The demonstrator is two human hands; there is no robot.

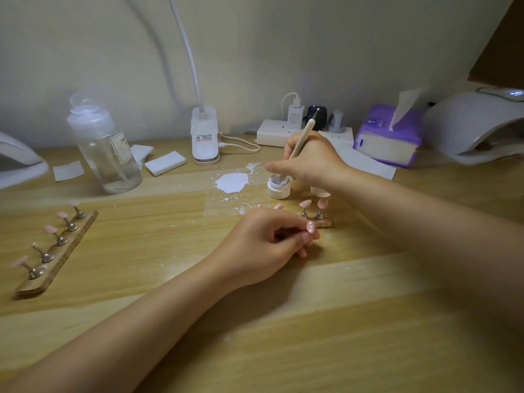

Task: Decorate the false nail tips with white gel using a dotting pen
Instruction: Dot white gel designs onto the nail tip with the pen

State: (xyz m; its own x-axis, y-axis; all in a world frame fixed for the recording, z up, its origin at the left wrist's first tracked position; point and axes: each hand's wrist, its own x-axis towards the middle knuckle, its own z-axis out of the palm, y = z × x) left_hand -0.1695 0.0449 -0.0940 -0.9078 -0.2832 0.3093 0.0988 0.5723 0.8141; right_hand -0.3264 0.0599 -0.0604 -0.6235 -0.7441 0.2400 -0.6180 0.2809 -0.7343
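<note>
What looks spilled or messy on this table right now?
A white blob with splatters sits on a clear sheet left of the open gel jar. White flecks also dot the bare wooden table.

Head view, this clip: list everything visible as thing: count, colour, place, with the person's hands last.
gel jar: one, white, open, centre
dotting pen: one, cream, tip in jar
nail tip: one, pink with white dots, between left fingertips
left holder strip: one, wooden, five stands
right holder strip: one, partly hidden, near jar
white smear: one, on clear film
bottle: one, clear, back left
clip lamp: one, white, back centre
tissue pack: one, purple, back right
nail lamp: one, white, far right
left hand: pinches tip
right hand: grips pen
</note>
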